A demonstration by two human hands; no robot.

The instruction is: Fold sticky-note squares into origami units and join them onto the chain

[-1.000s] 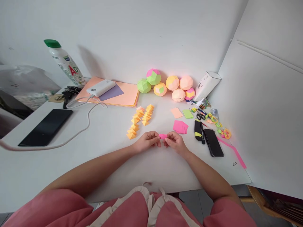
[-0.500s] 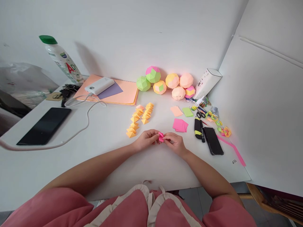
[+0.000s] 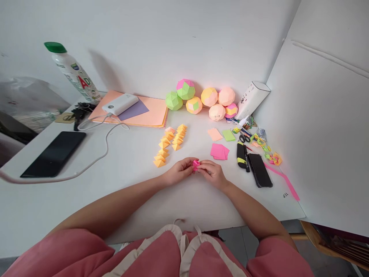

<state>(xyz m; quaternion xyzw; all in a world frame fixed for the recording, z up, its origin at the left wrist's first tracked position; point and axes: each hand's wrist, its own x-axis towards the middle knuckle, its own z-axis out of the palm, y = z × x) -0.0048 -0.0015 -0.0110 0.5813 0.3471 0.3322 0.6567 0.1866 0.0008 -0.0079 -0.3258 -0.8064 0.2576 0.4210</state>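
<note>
Between my two hands is a small folded piece of pink paper (image 3: 196, 165), partly covered by fingers. My left hand (image 3: 181, 170) pinches its left side, and the fingertips of my right hand (image 3: 212, 173) close on its right side. Just beyond lie a stack of pink paper squares (image 3: 219, 151), a few peach squares (image 3: 215, 134) and green squares (image 3: 228, 135). Left of these, folded orange paper pieces (image 3: 164, 145) stand in two rows, with a peach one at the far end.
Several faceted paper balls (image 3: 209, 96) rest against the wall. To the right are a utility knife (image 3: 241, 155), scissors (image 3: 245, 138), a phone (image 3: 260, 170) and a paper chain (image 3: 261, 145). At left are a bottle (image 3: 75, 75), a power bank (image 3: 122, 104) with cable and a dark phone (image 3: 54, 154).
The pink paper has turned a little in my fingers and shows a more compact shape. Both hands stay in nearly the same place, and the view has shifted slightly.
</note>
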